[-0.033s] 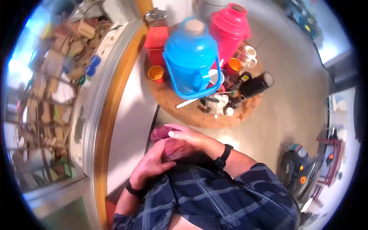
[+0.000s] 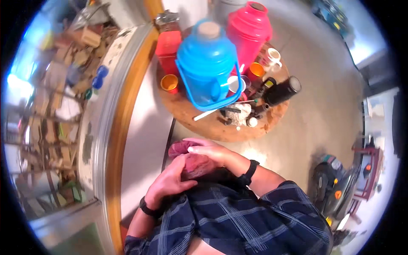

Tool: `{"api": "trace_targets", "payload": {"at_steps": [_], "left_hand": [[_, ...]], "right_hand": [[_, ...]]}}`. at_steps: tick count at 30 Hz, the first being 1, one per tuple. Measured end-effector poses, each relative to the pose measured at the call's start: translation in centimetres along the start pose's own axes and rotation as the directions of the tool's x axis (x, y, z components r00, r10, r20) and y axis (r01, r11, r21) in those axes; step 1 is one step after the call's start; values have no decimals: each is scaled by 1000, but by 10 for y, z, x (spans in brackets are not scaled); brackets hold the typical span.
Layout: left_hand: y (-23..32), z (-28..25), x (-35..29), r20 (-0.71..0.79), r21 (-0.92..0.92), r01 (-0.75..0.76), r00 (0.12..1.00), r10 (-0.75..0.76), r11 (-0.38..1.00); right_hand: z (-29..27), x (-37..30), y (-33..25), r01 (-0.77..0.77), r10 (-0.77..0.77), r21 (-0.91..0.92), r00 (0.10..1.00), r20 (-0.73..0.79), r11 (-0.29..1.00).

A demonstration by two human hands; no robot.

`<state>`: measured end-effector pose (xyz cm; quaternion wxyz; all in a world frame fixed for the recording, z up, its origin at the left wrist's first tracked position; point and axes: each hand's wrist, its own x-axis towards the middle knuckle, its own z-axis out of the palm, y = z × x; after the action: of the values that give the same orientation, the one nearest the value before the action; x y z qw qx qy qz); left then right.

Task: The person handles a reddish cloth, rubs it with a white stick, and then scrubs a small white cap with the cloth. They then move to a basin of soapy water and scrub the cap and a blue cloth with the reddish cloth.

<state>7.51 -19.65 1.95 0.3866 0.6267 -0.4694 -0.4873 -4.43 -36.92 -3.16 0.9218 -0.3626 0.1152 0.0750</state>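
Observation:
A dark red, soft-looking bundle (image 2: pixel 197 165), perhaps folded cloth, is held close in front of my checked shirt. My left hand (image 2: pixel 170 180) closes around its near left side, with the thumb along the lower edge. Over its far right side lies my right hand (image 2: pixel 211 153), fingers curled and thumb pressed on top. Part of the bundle sticks out at the left between my hands. Its underside is hidden, and its exact kind cannot be made out.
Ahead is a round wooden table (image 2: pixel 187 120) bearing a blue thermos flask (image 2: pixel 208 55), a pink thermos flask (image 2: pixel 250 25), a red box (image 2: pixel 168 44), an orange cup (image 2: pixel 169 83), a white mug (image 2: pixel 272 57) and a dark bottle (image 2: pixel 282 92). A wood-edged window ledge (image 2: pixel 123 106) runs along the left.
The view has shifted very slightly, so the table and flasks sit a little further left. Both hands keep the same hold on the bundle.

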Motion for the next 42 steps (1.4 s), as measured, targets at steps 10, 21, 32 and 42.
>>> {"api": "trace_targets", "payload": {"at_steps": [10, 21, 32, 42], "left_hand": [[-66, -41, 93, 118, -145, 45, 993, -27, 988], [-157, -32, 197, -78, 682, -6, 994, 80, 731], [-154, -43, 182, -30, 600, 206, 971, -236, 773], [-131, -7, 81, 95, -480, 488, 855, -510, 729]], "right_hand": [[-33, -53, 42, 243, -206, -3, 813, -544, 970], [30, -76, 68, 426, -122, 152, 550, -826, 892], [4, -97, 82, 472, -173, 178, 610, -774, 864], [-39, -86, 90, 506, -284, 128, 656, -700, 853]]}}
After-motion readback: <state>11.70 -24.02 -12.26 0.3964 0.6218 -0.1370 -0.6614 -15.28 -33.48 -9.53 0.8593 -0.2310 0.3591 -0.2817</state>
